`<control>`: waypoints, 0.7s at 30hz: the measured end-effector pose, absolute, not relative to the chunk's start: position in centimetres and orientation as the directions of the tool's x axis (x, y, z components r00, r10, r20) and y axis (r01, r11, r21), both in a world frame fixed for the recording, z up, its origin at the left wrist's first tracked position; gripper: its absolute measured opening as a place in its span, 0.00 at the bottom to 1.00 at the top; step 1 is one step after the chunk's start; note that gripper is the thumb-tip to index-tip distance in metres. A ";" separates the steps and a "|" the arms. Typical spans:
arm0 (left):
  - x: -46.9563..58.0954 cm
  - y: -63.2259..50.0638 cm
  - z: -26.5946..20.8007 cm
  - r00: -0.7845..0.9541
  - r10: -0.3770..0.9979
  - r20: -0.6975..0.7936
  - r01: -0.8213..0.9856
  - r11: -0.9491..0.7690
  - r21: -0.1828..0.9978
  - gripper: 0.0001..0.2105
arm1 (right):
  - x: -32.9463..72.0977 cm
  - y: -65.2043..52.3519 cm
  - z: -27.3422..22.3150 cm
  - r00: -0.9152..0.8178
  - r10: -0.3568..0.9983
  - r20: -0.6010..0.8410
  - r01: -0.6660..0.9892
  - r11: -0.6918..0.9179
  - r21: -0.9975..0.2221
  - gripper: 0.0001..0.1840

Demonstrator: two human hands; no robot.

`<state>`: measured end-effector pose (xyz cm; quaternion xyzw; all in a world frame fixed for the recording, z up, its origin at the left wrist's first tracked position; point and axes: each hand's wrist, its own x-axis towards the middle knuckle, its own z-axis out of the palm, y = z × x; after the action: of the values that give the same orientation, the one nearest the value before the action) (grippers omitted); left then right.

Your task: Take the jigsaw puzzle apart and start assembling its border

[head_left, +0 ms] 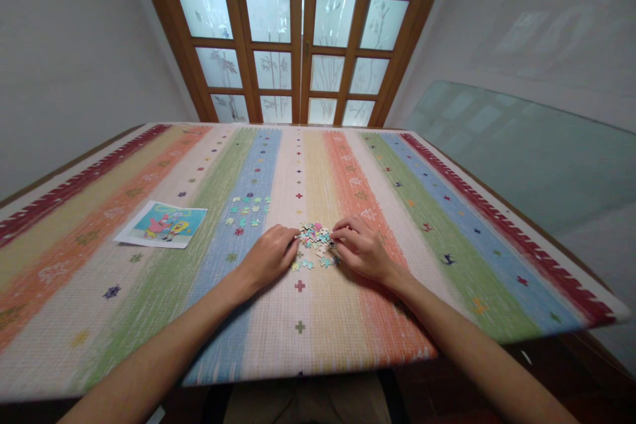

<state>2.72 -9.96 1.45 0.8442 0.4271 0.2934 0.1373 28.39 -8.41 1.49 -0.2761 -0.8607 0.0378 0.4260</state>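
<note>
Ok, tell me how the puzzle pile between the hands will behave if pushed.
The puzzle pile will probably spread apart rather than slide as one, since its pieces lie loose and overlapping. Each piece looks small and thin, so likely light. Their flat shapes suggest they won't roll.

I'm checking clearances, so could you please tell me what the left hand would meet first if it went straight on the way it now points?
The left hand would probably meet the heap of puzzle pieces just ahead; whether they already touch is unclear.
</note>
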 end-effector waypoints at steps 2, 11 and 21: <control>2.3 -9.7 1.5 0.446 0.802 0.397 0.635 -0.596 0.491 0.12 | 28.4 -8.4 1.4 -0.484 0.514 0.708 0.447 0.841 -0.305 0.08; -1.9 -7.0 2.1 0.286 0.852 0.439 0.714 -0.495 0.495 0.08 | 28.5 -8.3 1.2 -0.483 0.526 0.700 0.431 0.839 -0.333 0.11; -4.5 -5.6 1.6 0.289 0.865 0.410 0.776 -0.463 0.428 0.05 | 28.5 -8.5 1.6 -0.510 0.524 0.683 0.436 0.841 -0.320 0.09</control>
<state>-4.54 -5.61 1.56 0.7996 0.5132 0.3033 0.0733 28.53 -8.49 1.65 -0.2767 -0.8672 0.0532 0.4105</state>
